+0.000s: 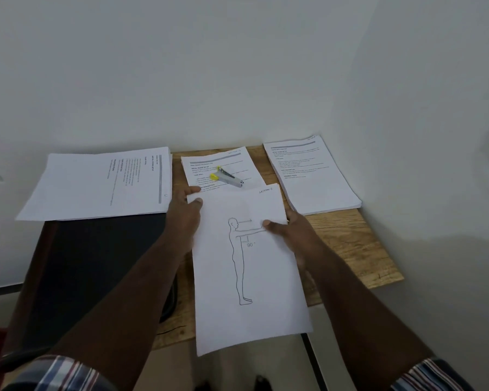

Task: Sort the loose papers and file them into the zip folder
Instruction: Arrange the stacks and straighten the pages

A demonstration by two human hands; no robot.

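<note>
sheet [249,266] with figure drawing: centre frame, over the table [350,249] edge | left hand [184,214]: pinches its upper-left corner | right hand [287,230]: thumb on top, grips its right edge | stapler [227,177]: on the papers [218,167] above

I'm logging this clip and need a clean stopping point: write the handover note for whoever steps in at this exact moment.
Left hand pinches the left edge of the figure-drawing sheet, thumb on top. Right hand pinches its right edge. The sheet is held over the table's near edge.

Three stacks lie at the back: left stack, partly over the dark zip folder; middle stack, with a stapler on it; right stack.

Done: papers are sorted into stacks.
Left: place the held sheet and file everything; nothing is visibly in the folder yet.
</note>
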